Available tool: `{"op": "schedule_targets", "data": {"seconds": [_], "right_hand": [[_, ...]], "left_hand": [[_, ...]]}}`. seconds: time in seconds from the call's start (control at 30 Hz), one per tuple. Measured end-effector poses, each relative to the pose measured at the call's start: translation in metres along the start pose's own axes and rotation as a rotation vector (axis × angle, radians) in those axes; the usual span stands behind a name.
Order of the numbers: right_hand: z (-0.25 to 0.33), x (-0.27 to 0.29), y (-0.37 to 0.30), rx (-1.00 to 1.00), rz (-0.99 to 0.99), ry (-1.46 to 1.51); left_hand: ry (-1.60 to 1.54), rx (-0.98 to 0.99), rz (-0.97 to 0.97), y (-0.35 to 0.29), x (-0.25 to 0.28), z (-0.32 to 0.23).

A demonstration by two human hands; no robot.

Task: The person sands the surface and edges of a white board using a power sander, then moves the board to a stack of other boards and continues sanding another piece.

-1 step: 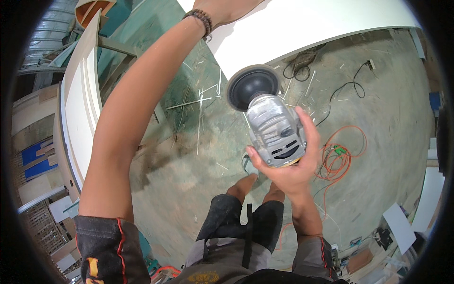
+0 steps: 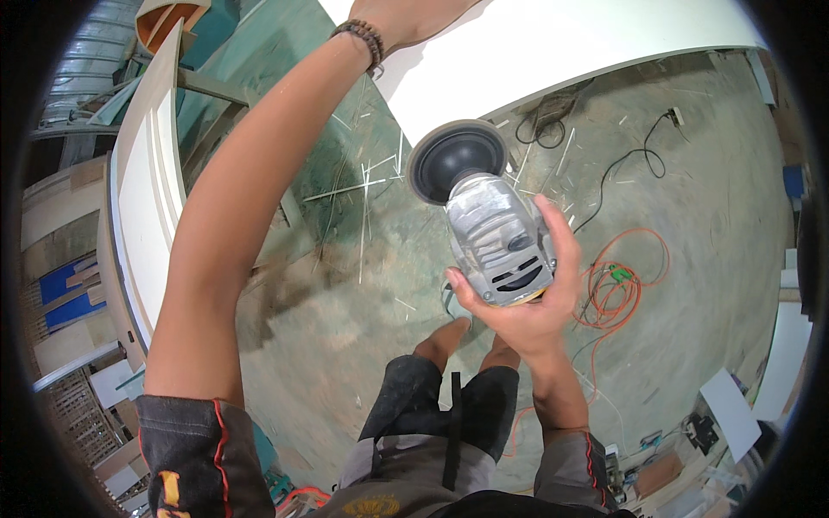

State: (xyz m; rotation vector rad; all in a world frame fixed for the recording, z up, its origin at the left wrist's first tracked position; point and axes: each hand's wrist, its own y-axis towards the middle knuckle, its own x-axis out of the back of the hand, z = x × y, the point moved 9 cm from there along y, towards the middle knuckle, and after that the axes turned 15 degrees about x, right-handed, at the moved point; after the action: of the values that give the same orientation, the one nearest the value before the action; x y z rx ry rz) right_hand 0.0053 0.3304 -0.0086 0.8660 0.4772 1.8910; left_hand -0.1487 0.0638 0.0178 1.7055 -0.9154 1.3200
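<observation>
My right hand (image 2: 540, 315) grips a grey angle grinder (image 2: 492, 220), thumb on one side and fingers round the other. Its round black disc pad (image 2: 458, 162) points away from me, close to the near edge of a large white panel (image 2: 553, 60). Stretched far forward, my left hand (image 2: 406, 19) reaches onto that panel with a beaded bracelet at its wrist. The upper picture edge cuts off most of its fingers; the part that shows is extended along the white surface, with nothing seen in it.
An orange cable (image 2: 617, 293) lies coiled on the floor at the right, and a black cord with a plug (image 2: 673, 116) lies farther off. Thin white offcut strips (image 2: 364, 194) litter the floor. At the left stand upright boards (image 2: 142, 198); cut sheets (image 2: 730, 414) lie at the right.
The grinder and my right hand have shifted very slightly to the left, with the disc pad tilting a little. My left arm stays almost where it was.
</observation>
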Motion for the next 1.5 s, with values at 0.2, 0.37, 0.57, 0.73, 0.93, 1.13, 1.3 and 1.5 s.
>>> {"op": "schedule_targets", "data": {"seconds": [0.2, 0.37, 0.57, 0.73, 0.93, 1.13, 1.3, 1.5], "right_hand": [[-0.008, 0.009, 0.002, -0.019, -0.044, -0.002], [-0.025, 0.017, 0.002, -0.111, -0.05, 0.025], [-0.043, 0.035, 0.01, -0.15, -0.131, 0.021], [-0.065, 0.049, 0.014, -0.226, -0.187, 0.083], [-0.088, 0.072, 0.023, -0.232, -0.219, 0.073], [-0.113, 0.089, 0.035, -0.29, -0.251, 0.112], [-0.137, 0.112, 0.046, -0.319, -0.258, 0.115], [-0.169, 0.142, 0.06, -0.34, -0.292, 0.129]], "left_hand": [[0.009, -0.005, -0.008, -0.001, -0.001, -0.002], [0.048, 0.005, -0.006, -0.002, 0.0, 0.001], [0.027, -0.026, -0.027, -0.004, 0.004, -0.002], [0.024, -0.028, -0.01, -0.005, 0.007, -0.005], [0.056, -0.016, 0.021, -0.005, 0.003, -0.005], [0.142, -0.075, -0.023, 0.002, -0.008, 0.024], [0.121, -0.122, -0.08, 0.0, -0.017, 0.02], [0.11, -0.083, -0.027, 0.002, -0.013, 0.015]]}}
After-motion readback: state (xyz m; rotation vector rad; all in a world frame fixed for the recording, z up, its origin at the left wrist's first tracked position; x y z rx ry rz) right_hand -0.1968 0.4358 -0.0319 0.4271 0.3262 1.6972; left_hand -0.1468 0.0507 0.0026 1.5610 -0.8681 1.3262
